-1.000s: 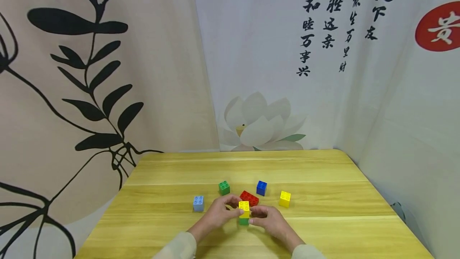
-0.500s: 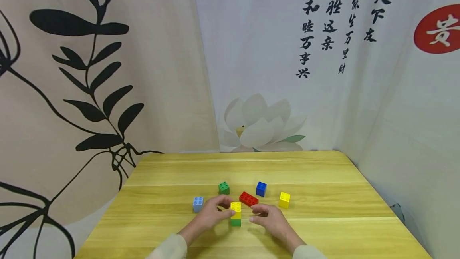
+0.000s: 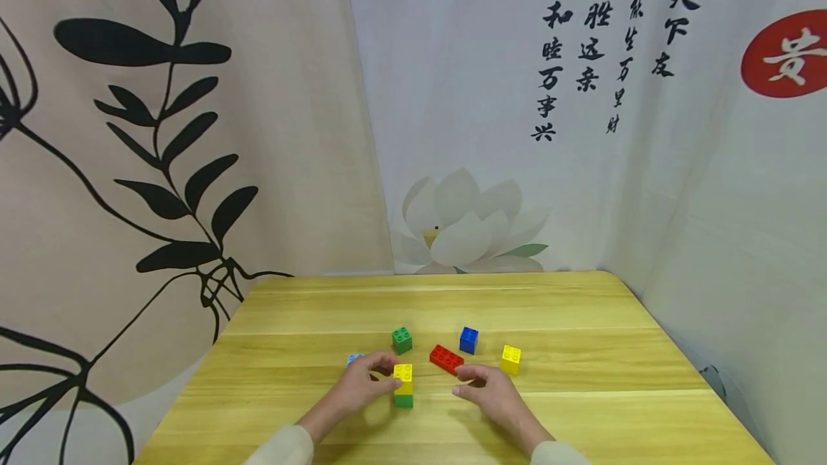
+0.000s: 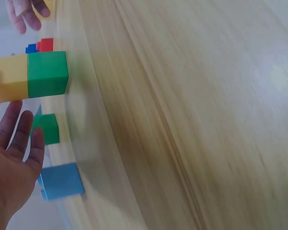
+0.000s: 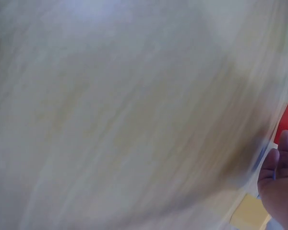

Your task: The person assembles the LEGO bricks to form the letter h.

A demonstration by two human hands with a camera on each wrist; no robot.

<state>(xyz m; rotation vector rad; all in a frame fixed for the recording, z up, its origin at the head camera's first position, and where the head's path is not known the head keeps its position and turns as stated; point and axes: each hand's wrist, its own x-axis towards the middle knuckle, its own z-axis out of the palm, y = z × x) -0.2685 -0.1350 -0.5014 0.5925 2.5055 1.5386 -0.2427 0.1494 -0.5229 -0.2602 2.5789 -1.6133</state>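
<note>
My left hand pinches a yellow toy building block between thumb and fingers. A green block is joined beneath it, so the two form a small stack; in the left wrist view this green block hangs just over the tabletop. To the right, my right hand holds nothing, its fingers loosely bent above the table. Right by its fingertips lies a red brick, longer than the others. A light blue block sits beside my left hand, mostly hidden by it in the head view.
Behind the hands on the wooden table stand a second green block, a dark blue block and another yellow block. A printed curtain hangs past the table's far edge.
My left hand has carried the yellow and green stack leftward, away from my right hand, and now covers most of the light blue block. My right hand has let the stack go and shifted slightly right.
</note>
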